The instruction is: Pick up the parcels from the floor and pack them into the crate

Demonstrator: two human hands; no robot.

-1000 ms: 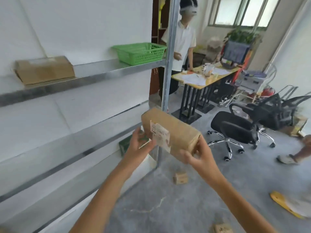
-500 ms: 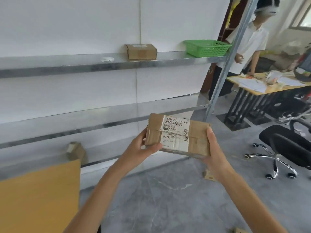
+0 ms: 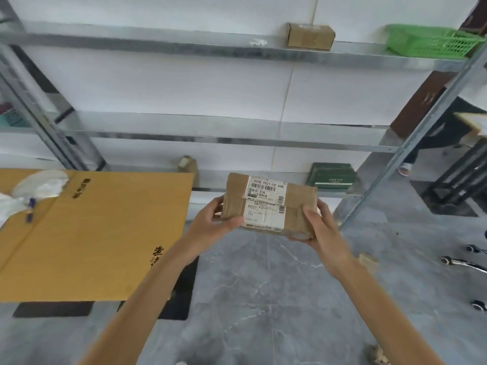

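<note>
1 taped parcel [image 3: 268, 204], brown cardboard w/ white barcode label, held up over the grey marbled floor [image 3: 263, 299] in front of the metal rack [image 3: 237, 139]; L hand [image 3: 210, 222] grasps its left end, R hand [image 3: 321, 227] its right end, thumbs on top. 2 more on floor: near parcel [image 3: 369, 259] partly behind R forearm, crumpled parcel [image 3: 379, 355] at btm edge. On shelves: 1 brown box [image 3: 309, 36], 1 green mesh basket [image 3: 429, 40], 1 dark green box [image 3: 333, 176], 1 small box [image 3: 188, 164]. 1 big yellow carton [image 3: 92, 233] at left, flap flat, white bags [image 3: 39, 183] beyond it
</note>
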